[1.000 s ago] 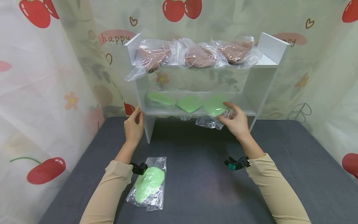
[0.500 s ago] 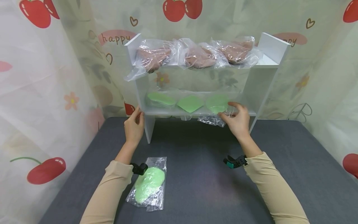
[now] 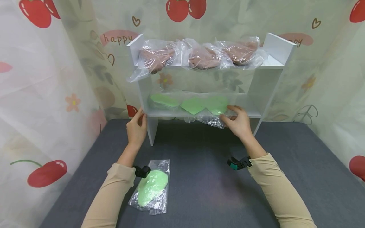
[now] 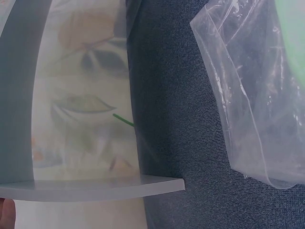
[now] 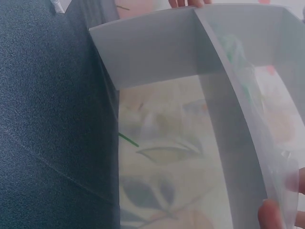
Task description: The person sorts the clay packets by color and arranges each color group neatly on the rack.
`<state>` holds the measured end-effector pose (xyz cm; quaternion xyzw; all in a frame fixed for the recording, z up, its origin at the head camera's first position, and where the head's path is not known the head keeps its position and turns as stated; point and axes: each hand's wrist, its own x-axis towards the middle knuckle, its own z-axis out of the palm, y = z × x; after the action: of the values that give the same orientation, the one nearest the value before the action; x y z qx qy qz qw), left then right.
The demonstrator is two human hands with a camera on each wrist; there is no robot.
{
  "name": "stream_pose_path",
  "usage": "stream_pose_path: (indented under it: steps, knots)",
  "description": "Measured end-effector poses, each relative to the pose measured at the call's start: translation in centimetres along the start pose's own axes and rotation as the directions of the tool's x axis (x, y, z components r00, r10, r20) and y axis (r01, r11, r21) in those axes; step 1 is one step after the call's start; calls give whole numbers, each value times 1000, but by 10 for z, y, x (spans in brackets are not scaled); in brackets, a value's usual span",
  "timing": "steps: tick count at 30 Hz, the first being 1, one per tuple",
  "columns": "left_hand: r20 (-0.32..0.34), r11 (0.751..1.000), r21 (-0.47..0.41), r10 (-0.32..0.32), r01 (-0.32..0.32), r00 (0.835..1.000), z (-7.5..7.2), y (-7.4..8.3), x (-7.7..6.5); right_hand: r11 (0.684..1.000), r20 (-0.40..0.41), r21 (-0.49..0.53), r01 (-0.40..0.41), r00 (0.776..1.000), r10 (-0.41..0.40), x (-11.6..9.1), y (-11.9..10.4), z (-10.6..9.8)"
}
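Note:
A white shelf rack [image 3: 268,85] stands at the back of the table. Its lower board carries several pale green flat pieces in clear plastic bags. With bent fingers and thumb, my left hand [image 3: 136,129] holds the rack's left side panel [image 3: 152,131]; only a fingertip [image 4: 5,213] enters the left wrist view. My right hand [image 3: 239,123] pinches the right edge of the rightmost bagged green piece [image 3: 217,106], which touches the middle bagged green piece [image 3: 194,105]. In the right wrist view, the thumb [image 5: 270,214] is at the board's front edge.
Another bagged green piece [image 3: 152,188] lies on the dark table [image 3: 196,177] by my left forearm. On the rack's top board sit several brown items [image 3: 203,58] in clear bags, kind unclear. A printed cloth [image 3: 182,19] hangs behind and at both sides.
My right hand and the rightmost bag shifted slightly right, then back left, so that its green piece now overlaps the middle one's edge. My left hand has stayed put.

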<state>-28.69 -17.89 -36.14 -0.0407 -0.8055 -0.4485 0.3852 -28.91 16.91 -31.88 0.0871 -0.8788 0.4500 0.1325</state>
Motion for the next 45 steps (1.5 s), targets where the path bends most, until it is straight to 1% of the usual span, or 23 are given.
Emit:
stream_pose_path:
  steps: [4,10,14,20,29,35,40,45]
  knots:
    - [-3,1000,4,0,0,1000,0,0,0,1000,1,-4,3,1000,-3,0,-1,-2]
    - [0,1000,1,-6,6,1000,-1,0,0,999,4,32,-9,1000,9,-4,-1,-4]
    - [4,1000,1,-14,14,1000,-1,1,0,999,1,35,-25,1000,25,-10,-2,-7]
    - [3,1000,5,-10,10,1000,-1,2,0,999,-18,38,-16,1000,17,-20,-4,-11]
    - [3,1000,11,-6,6,1000,0,1,-1,998,-2,59,25,1000,-24,-34,-5,-13]
    - [-1,1000,15,-2,2,1000,0,0,-1,996,-10,68,64,998,-64,-45,-7,-12]
    - [-6,1000,15,5,-5,1000,1,0,-1,991,-14,91,98,995,-97,-55,-11,-8]
    - [-2,1000,16,2,-2,1000,1,0,-1,987,2,102,126,992,-127,-64,-14,0]
